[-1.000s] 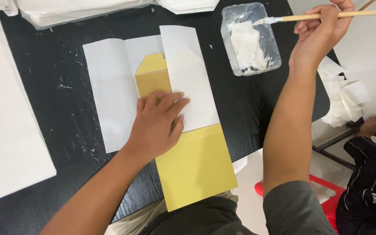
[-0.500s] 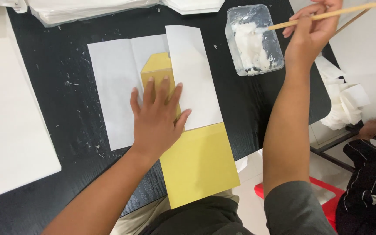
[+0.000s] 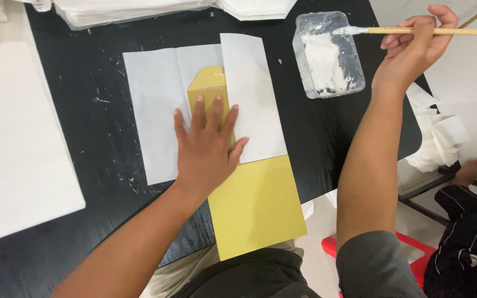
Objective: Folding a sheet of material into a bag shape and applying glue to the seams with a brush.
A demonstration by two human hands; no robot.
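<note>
left hand [image 3: 208, 146] flat, fingers spread, pinning yellow paper [image 3: 258, 204] | right hand [image 3: 415, 52] pinched on brush [image 3: 415, 31] over paste tub [image 3: 329, 55] | paper likely light, floppy; best held at edges

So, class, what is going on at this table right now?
A person sits at a black table. Their left hand lies flat on a yellow sheet that sits over a white sheet, with a folded white paper to its right. Their right hand holds a wooden brush, its white-coated tip at the rim of a clear tub of white paste.
</note>
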